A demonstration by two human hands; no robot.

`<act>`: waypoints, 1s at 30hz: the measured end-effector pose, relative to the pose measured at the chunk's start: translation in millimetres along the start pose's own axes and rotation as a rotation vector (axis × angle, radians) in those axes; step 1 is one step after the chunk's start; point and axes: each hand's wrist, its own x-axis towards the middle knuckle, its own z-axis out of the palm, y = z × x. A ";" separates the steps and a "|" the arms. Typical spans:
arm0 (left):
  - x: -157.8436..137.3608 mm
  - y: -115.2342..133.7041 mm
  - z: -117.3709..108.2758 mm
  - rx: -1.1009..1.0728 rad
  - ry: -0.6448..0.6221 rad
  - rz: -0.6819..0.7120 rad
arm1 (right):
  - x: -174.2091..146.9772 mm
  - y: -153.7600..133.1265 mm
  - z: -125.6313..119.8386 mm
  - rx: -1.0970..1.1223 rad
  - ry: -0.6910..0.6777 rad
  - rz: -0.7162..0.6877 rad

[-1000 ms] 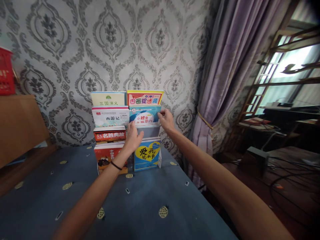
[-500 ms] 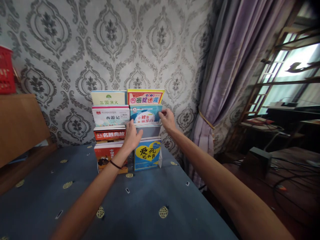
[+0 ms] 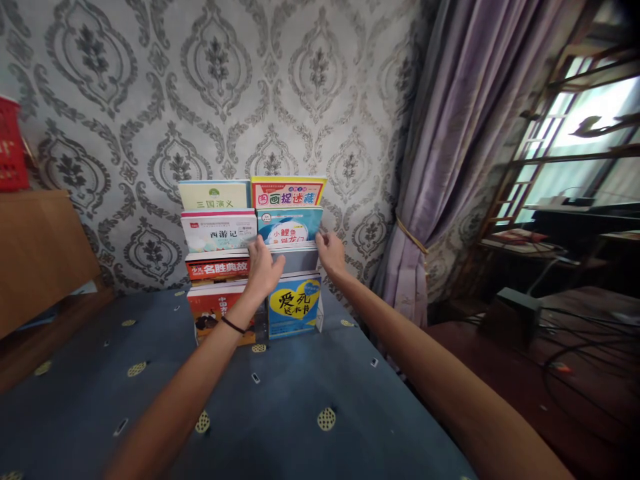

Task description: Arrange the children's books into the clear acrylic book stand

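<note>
A tiered rack of children's books stands against the wall, with two columns of covers. My left hand (image 3: 265, 265) is at the middle of the rack, by the lower left corner of a teal picture book (image 3: 290, 220), its thumb held apart from the fingers. On the other side, my right hand (image 3: 332, 255) has its fingers bent round the teal book's lower right edge; their exact grip is partly hidden. Between the hands is a plain grey surface (image 3: 301, 262), either a cover or a rack panel. Below it stands a blue book with a yellow heart (image 3: 295, 307).
Left-column books include a white one (image 3: 217, 232) and a red one (image 3: 213, 310). The rack rests on a blue patterned cloth (image 3: 280, 413). A wooden cabinet (image 3: 45, 253) and red basket (image 3: 11, 143) stand left. Right are a purple curtain (image 3: 450, 133) and cables (image 3: 575, 333).
My right hand has slid down the teal book's right edge to its lower corner. My left hand stays at nearly the same spot. The view has shifted slightly.
</note>
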 end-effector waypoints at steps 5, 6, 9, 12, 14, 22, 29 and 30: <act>2.7 -3.7 0.0 0.011 -0.019 0.004 | -5.4 3.2 0.2 -0.044 -0.016 0.028; 3.1 -4.7 0.0 0.008 -0.020 0.010 | -5.5 3.3 0.1 -0.055 -0.020 0.030; 3.8 -7.2 0.8 -0.013 -0.011 0.024 | -6.6 3.1 -0.3 -0.070 -0.032 0.030; 4.2 -8.6 2.1 -0.024 0.001 0.029 | -8.9 2.2 -1.2 -0.076 -0.048 0.044; 4.5 -8.8 2.9 -0.018 0.005 0.025 | -10.5 1.3 -2.4 -0.085 -0.064 0.056; 4.8 -6.0 3.6 -0.014 -0.001 0.007 | -12.5 -2.5 -6.6 -0.158 -0.105 0.093; 4.4 -3.1 3.4 0.011 -0.020 -0.020 | -12.8 -3.9 -8.8 -0.158 -0.117 0.112; 4.5 -3.5 3.6 0.015 -0.022 -0.017 | -12.6 -3.9 -8.8 -0.152 -0.116 0.119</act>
